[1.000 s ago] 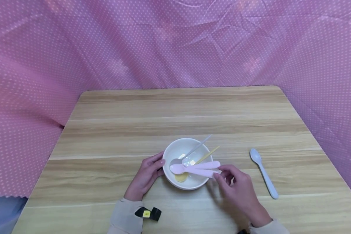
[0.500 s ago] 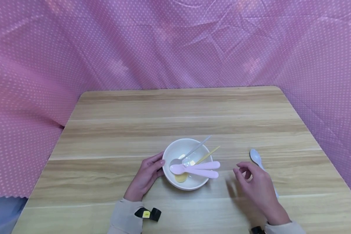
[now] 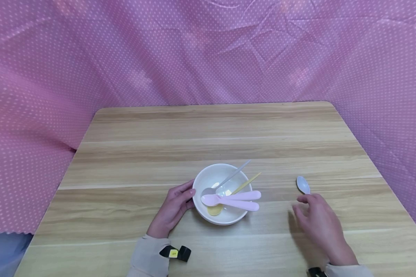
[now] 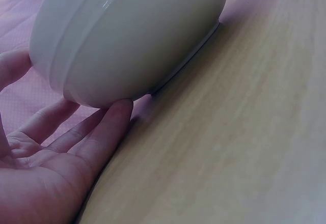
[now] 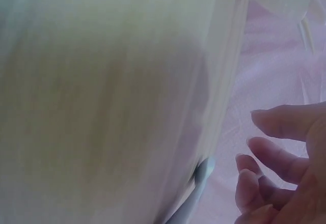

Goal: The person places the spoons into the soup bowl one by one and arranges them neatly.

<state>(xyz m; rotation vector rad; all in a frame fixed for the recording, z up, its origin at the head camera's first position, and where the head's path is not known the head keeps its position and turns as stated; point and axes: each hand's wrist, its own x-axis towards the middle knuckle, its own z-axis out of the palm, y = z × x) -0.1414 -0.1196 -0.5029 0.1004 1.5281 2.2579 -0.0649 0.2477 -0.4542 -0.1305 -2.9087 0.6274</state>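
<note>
My left hand point(image 3: 173, 208) holds a white bowl point(image 3: 200, 182) at its left side, thumb at the rim and other fingers against the outer wall point(image 4: 137, 40). Inside the bowl lie two overlapping pink spoons point(image 3: 242, 205), a yellow spoon point(image 3: 215, 210) and a pale grey spoon point(image 3: 231, 177), their handles sticking out over the rim. To the right, my right hand point(image 3: 324, 227) is over a light blue spoon point(image 3: 303, 185) on the table and hides its handle in the head view. In the right wrist view the loosely bent fingers are apart from the blue spoon point(image 5: 189, 203).
A wood-grain table point(image 3: 159, 146) carries everything. Pink dotted cloth point(image 3: 208, 57) hangs behind it and along both sides. A black strap with a yellow tag point(image 3: 173, 253) sits on my left wrist.
My right hand has let go of a pink spoon, leaving it in the bowl, and has moved right to the light blue spoon. The left hand and bowl have stayed put.
</note>
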